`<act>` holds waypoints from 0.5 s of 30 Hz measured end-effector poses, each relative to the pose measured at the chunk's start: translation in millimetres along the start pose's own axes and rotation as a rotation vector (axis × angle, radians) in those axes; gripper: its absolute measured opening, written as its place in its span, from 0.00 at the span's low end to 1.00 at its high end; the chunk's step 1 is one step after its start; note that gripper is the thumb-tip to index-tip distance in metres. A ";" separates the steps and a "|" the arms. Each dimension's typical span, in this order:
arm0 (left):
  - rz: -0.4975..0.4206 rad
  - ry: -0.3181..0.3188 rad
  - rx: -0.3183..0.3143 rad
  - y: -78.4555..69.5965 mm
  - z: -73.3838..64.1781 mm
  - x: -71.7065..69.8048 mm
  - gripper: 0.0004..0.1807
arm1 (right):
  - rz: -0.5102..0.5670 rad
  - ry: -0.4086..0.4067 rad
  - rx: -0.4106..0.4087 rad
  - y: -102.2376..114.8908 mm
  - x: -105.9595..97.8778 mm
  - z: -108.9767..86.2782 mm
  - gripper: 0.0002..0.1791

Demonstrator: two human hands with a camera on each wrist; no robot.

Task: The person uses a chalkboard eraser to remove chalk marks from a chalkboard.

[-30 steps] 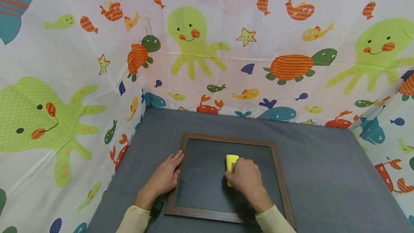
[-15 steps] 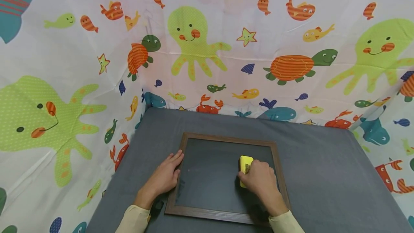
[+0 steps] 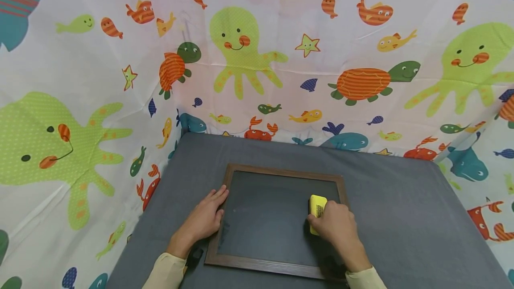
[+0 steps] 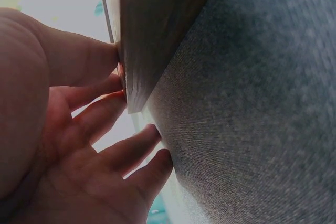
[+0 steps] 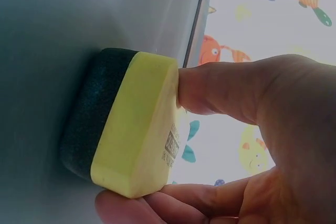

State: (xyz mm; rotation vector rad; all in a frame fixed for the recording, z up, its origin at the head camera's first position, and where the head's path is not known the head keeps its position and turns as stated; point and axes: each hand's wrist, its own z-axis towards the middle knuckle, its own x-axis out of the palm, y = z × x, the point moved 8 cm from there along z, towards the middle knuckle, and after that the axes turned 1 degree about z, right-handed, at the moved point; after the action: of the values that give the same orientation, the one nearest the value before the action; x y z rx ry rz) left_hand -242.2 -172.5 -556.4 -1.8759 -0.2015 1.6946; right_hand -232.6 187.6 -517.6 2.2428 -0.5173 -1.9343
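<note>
A blackboard in a brown wooden frame lies flat on the grey cloth. My right hand grips a yellow board eraser near the board's right side. In the right wrist view the eraser shows its dark felt side against the board, with thumb and fingers pinching its yellow body. My left hand rests at the frame's left edge with fingers extended. In the left wrist view the thumb and some fingertips of that hand touch the frame's side, while other fingertips meet the cloth.
A small black object lies by my left wrist, partly hidden under the sleeve. Grey cloth covers the table around the board. A white curtain printed with sea animals hangs behind and along both sides.
My right hand has slid the eraser to the right across the blackboard, towards the right side of the frame. My left hand stays in place at the left edge.
</note>
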 end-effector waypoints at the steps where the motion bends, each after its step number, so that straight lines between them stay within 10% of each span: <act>1: 0.002 0.000 0.002 -0.1 0.3 0.0 0.34 | 0.001 0.002 0.003 -2.0 -0.8 -0.1 0.29; 15: 0.004 0.005 -0.004 0.7 -0.7 1.2 0.33 | 0.016 0.024 0.082 -26.8 -4.7 -0.6 0.29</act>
State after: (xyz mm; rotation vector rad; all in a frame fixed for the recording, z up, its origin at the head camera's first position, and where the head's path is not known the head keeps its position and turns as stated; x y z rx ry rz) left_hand -241.6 -172.7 -557.9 -1.8838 -0.1994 1.6932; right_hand -228.0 214.1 -521.7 2.3000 -0.6198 -1.9103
